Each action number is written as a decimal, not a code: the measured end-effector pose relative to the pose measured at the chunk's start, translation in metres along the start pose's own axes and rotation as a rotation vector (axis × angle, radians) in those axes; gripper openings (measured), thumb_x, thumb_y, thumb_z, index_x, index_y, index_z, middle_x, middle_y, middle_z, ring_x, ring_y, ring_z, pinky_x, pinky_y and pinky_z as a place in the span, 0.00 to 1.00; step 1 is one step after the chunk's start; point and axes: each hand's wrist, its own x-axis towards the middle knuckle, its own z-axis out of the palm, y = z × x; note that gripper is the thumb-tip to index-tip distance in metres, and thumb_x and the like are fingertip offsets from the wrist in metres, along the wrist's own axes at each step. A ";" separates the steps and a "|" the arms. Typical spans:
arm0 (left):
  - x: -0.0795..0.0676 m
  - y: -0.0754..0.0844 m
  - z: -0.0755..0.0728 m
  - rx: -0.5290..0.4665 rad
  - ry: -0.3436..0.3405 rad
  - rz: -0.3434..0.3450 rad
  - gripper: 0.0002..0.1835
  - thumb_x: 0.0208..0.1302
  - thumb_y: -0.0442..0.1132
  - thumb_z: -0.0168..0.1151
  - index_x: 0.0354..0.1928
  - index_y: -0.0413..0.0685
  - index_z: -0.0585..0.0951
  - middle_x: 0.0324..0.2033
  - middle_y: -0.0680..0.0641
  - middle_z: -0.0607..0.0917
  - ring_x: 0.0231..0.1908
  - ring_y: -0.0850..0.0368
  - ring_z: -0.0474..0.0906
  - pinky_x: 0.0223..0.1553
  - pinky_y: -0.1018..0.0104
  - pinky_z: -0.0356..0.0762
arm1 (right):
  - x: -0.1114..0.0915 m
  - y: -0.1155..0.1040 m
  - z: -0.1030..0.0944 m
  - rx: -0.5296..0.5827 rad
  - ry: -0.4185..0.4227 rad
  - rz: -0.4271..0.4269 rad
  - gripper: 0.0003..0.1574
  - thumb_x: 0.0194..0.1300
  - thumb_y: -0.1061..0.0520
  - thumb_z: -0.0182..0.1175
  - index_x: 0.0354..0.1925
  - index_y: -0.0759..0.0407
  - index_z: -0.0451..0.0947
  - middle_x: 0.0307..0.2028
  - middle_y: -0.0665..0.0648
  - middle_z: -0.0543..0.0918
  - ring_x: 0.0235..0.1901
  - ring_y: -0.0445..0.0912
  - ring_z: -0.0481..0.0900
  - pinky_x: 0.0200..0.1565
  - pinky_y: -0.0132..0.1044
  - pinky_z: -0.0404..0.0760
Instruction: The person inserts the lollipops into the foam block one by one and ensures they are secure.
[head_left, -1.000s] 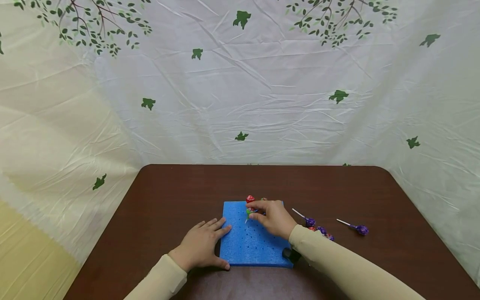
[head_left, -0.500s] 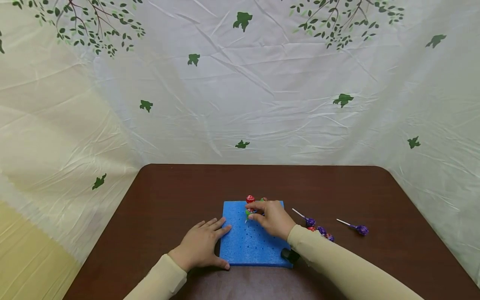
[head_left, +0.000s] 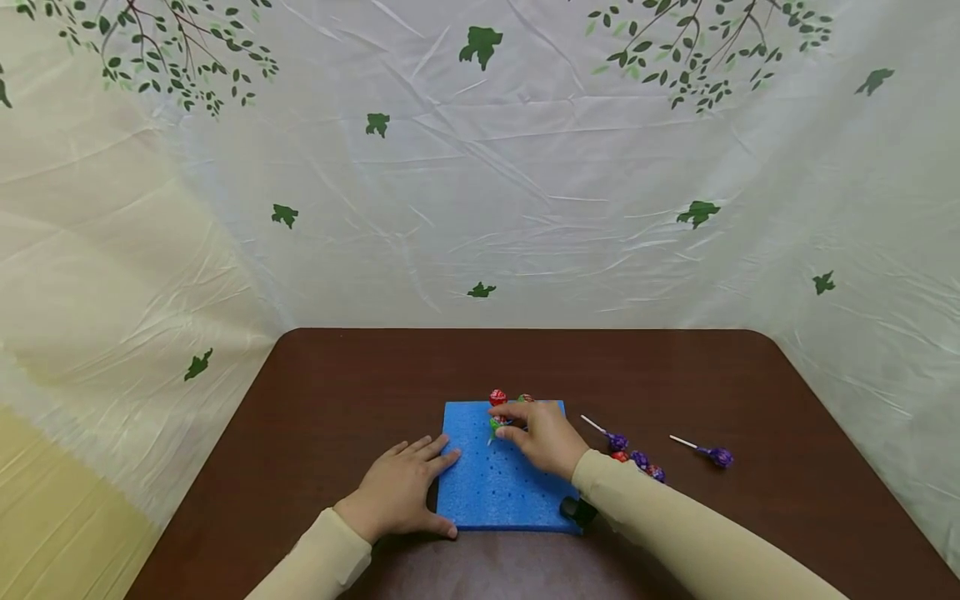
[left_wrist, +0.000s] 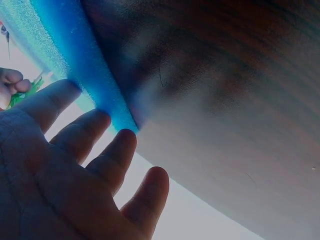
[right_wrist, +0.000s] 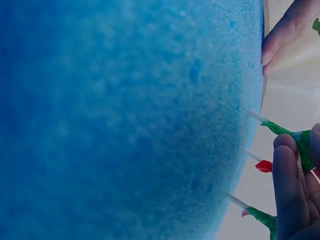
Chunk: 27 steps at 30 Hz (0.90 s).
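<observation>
now the right hand [head_left: 549, 438] pinches a green lollipop [head_left: 493, 424], stick [right_wrist: 257, 115] toward seven o'clock; left hand [head_left: 401, 490], spread, sits farther, at eight.

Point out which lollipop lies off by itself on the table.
The purple-wrapped lollipop farthest right, its white stick pointing left; the other loose lollipops lie bunched between it and the blue foam board.

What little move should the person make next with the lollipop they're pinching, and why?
Probably have the right hand gently let go of the green-wrapped lollipop: its stick meets the blue foam board and shows about as much length as the two neighbouring sticks, so it may be seated, though its depth is hidden.
</observation>
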 end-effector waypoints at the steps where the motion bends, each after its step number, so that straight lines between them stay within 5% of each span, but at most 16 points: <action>1: 0.000 0.000 0.000 0.000 -0.001 -0.001 0.56 0.45 0.76 0.68 0.73 0.54 0.69 0.73 0.45 0.65 0.71 0.45 0.62 0.67 0.43 0.61 | 0.000 0.000 0.000 -0.001 -0.002 -0.001 0.22 0.66 0.55 0.67 0.58 0.54 0.83 0.50 0.53 0.86 0.57 0.55 0.80 0.54 0.51 0.79; 19: 0.000 0.002 -0.005 0.023 0.010 0.013 0.55 0.45 0.76 0.68 0.73 0.54 0.70 0.72 0.44 0.66 0.70 0.45 0.63 0.66 0.43 0.62 | 0.001 0.002 -0.007 -0.042 -0.024 -0.095 0.23 0.67 0.55 0.67 0.60 0.53 0.81 0.50 0.50 0.84 0.41 0.40 0.83 0.44 0.36 0.83; 27: -0.001 0.001 -0.005 0.032 0.003 0.011 0.55 0.46 0.76 0.68 0.73 0.54 0.69 0.73 0.45 0.65 0.70 0.45 0.62 0.66 0.44 0.62 | -0.001 0.001 -0.007 -0.047 -0.017 -0.109 0.24 0.65 0.55 0.68 0.60 0.53 0.81 0.51 0.50 0.83 0.40 0.39 0.84 0.44 0.37 0.84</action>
